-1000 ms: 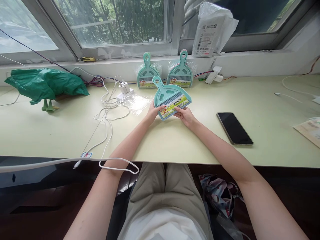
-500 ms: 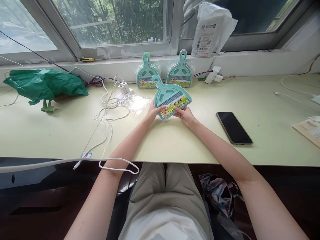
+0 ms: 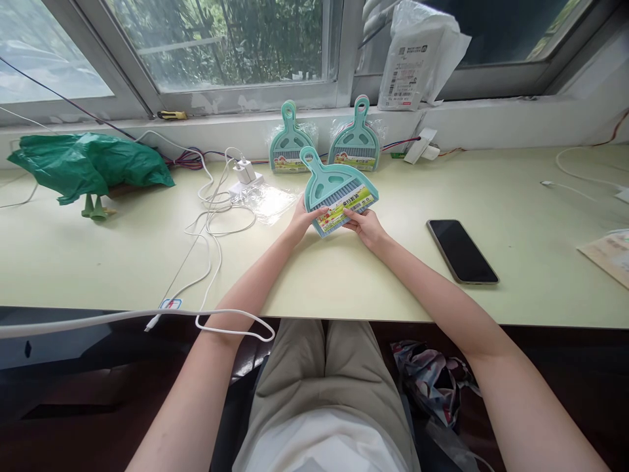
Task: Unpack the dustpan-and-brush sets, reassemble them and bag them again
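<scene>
Both my hands hold a small teal dustpan-and-brush set (image 3: 337,187) with a yellow label, a little above the pale green desk (image 3: 344,275). My left hand (image 3: 302,221) grips its lower left edge, thumb on the label. At the lower right edge, my right hand (image 3: 366,226) pinches it with closed fingers. The handle points up and to the left. Behind it, two more teal sets (image 3: 289,143) (image 3: 356,139) lean upright against the wall under the window.
A clear plastic wrapper (image 3: 268,200) lies left of my hands, beside a white charger (image 3: 244,174) and loose white cables (image 3: 211,229). A black phone (image 3: 462,251) lies to the right. A green plastic bag (image 3: 88,165) sits far left, a white package (image 3: 415,59) on the sill.
</scene>
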### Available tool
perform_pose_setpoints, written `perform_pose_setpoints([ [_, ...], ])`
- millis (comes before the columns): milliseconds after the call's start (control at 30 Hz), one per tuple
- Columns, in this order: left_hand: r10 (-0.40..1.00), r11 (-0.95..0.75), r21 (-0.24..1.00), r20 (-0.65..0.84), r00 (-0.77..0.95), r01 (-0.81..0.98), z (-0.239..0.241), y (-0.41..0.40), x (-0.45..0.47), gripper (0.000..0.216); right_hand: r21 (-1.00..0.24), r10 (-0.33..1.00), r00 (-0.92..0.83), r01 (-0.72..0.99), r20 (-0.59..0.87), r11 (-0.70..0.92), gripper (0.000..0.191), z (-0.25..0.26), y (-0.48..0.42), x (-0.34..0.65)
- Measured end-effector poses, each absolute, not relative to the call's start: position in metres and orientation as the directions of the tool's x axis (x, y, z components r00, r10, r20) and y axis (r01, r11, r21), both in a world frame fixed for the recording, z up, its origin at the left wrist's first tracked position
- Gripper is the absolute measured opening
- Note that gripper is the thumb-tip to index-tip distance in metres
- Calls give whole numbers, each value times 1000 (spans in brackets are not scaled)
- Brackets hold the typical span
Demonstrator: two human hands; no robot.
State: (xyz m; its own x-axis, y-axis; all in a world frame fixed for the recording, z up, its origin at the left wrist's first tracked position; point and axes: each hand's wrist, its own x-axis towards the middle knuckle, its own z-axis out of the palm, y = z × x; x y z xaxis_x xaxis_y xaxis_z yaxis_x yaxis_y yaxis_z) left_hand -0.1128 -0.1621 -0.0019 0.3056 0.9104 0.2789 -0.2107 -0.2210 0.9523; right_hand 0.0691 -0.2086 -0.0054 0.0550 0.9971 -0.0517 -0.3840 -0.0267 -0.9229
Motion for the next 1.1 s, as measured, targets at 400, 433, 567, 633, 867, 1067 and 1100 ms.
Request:
perform_pose_setpoints([
  [400,966,-258,954,255,39,152,13,-150,-135,48,-935,995,83,-355,-56,-23,15,-4,-207,74],
  [433,939,-319,906,342,-36,280,13,-148,-141,46,-935,995,79,-352,-59,-27,13,-3,-208,74],
  [567,878,-367,604,475,49,707,8,-140,-163,52,-941,994,74,-335,-75,-46,12,-2,-209,73],
  [633,905,-371,488,383,188,790,4,-138,-170,47,-943,995,71,-329,-76,-48,13,-1,-209,74],
  [867,878,-443,371,366,310,816,4,-136,-171,36,-945,993,86,-324,-77,-46,12,-2,-207,76],
  [1067,910,-313,428,391,138,848,7,-139,-165,33,-945,990,89,-317,-113,-79,8,-1,-206,77],
  [1100,909,-283,425,405,98,860,6,-139,-164,32,-947,989,87,-310,-118,-86,9,-1,-206,78],
])
